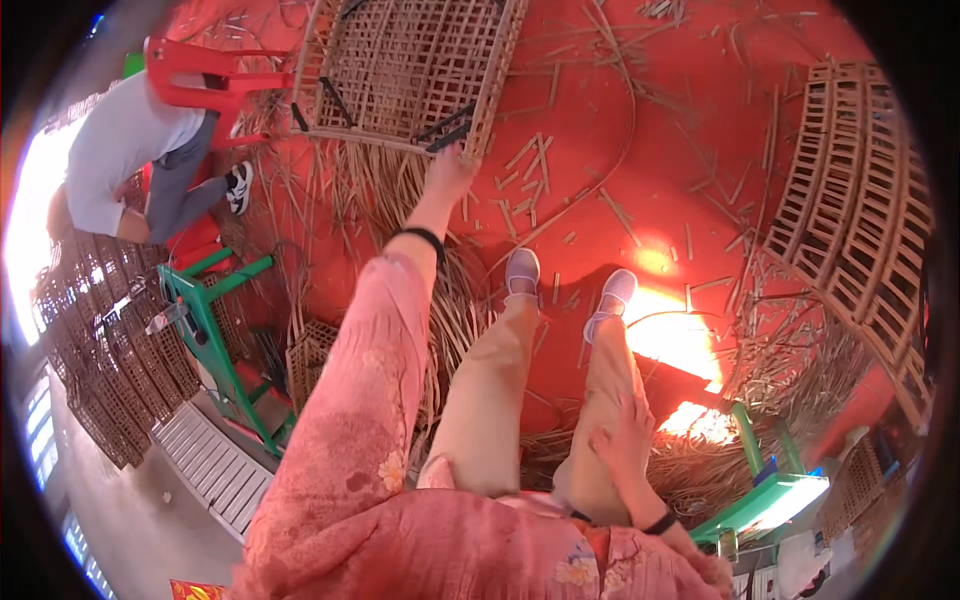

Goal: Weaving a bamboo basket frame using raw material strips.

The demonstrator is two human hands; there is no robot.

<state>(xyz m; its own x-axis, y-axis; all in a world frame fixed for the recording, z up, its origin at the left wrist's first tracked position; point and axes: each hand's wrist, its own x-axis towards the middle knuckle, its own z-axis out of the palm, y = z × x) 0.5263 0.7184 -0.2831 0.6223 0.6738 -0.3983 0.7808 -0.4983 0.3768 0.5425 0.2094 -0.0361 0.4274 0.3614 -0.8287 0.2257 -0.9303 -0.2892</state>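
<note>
Left grip [451,172] seems closed on woven basket [405,70], near edge, I think for steadying | right grip [626,446] loosely open, resting on leg [602,380]

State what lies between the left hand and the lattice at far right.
In the head view, loose pale strips lie scattered on the red floor.

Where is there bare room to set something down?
Barest: the red floor right of the woven frame, though strips dot it, and the grey floor left of the slatted panel. Crowded: below the woven frame, where strips heap near the left hand, and around the green stand at lower right.
</note>
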